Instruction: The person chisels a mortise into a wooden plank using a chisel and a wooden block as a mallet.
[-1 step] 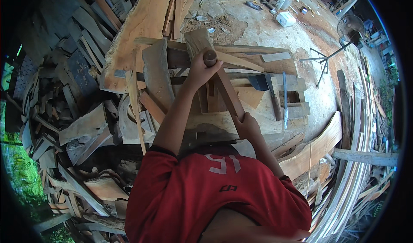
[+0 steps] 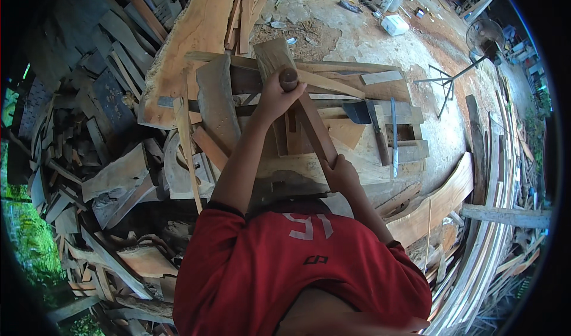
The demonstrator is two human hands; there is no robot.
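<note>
My left hand [image 2: 277,98] is closed around an upright round-ended wooden handle [image 2: 288,79]; its lower part is hidden. It stands over a thick wooden beam [image 2: 272,50] with a slot cut in it. In my right hand [image 2: 342,174] is the near end of a long brown wooden bar [image 2: 317,130], fingers wrapped round it. The bar slants away to the left, its far part passing by my left hand. To the right lie a dark-bladed hatchet [image 2: 363,113] and a thin tool with a pale blue handle [image 2: 394,136].
Boards and offcuts cover the low wooden bench [image 2: 285,166]. A wide live-edge slab [image 2: 199,32] leans at the far left, by a large scrap pile [image 2: 113,181]. Across the concrete floor stand a fan [image 2: 485,38] and a white jug [image 2: 395,24]. Long planks [image 2: 476,241] lie at right.
My left hand and the round-ended handle have shifted very slightly to the left. My right hand and the wooden bar look the same.
</note>
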